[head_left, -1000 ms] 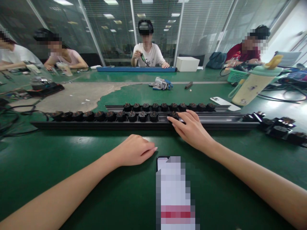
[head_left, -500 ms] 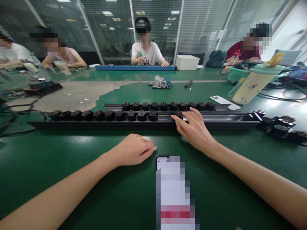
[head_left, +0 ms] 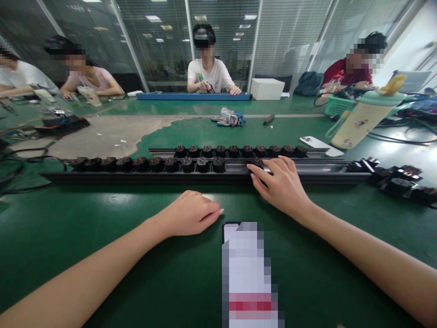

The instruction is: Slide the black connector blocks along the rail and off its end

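My right hand [head_left: 282, 184] reaches over a long black rail [head_left: 153, 177], its fingers round a black socket module [head_left: 255, 162] that sits in the channel. The hand partly covers this module. To its left stands a row of similar black modules [head_left: 187, 165] with copper-coloured contacts on top, and a stretch of bare channel separates them from it. Lying on the green table in front of the rail, my left hand [head_left: 193, 213] is closed with fingers curled under. Nothing shows in it. A phone [head_left: 230, 232] lies between my forearms, its screen blurred out.
Behind the rail runs a second rail [head_left: 160, 151] with more modules. Loose black modules [head_left: 399, 180] lie at the right end. Further back are a white phone [head_left: 321, 146], a tilted-looking tumbler [head_left: 365, 118], gloves [head_left: 229, 117] and a white box [head_left: 268, 89]. Several people sit around the table.
My right hand has shifted slightly to the right, and the black socket module under its fingers has moved a little the same way. My left hand stays put.
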The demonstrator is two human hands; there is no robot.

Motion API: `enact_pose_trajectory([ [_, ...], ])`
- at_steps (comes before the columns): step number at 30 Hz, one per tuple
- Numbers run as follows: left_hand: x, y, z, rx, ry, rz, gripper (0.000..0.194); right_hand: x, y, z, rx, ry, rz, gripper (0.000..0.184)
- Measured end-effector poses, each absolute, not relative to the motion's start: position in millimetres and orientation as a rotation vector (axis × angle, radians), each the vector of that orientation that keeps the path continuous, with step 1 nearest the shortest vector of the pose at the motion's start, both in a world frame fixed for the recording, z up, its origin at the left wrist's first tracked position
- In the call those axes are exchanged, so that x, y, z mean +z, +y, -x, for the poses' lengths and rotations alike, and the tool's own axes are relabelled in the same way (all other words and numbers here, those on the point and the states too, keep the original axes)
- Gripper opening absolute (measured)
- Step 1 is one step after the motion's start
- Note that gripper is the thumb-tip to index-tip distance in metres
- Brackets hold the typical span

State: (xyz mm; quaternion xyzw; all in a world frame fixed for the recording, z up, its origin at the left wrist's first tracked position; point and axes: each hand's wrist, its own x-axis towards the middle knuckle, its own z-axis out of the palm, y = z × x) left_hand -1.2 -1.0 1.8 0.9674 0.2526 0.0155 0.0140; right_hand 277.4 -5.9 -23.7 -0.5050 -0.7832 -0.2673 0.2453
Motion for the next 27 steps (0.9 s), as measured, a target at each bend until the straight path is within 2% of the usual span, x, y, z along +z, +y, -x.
enact_pose_trajectory([
  [5,1.9,-1.0,1.1,0.073,0.776,-3.021,0.042,-24.9,-8.0,-273.0,-0.78,-2.153,1.415,0.045],
  [27,2.8,-1.3,1.0,0.113,0.744,-3.031,0.042,-24.3,-1.8,-291.6,-0.801,-2.07,1.392,0.035],
])
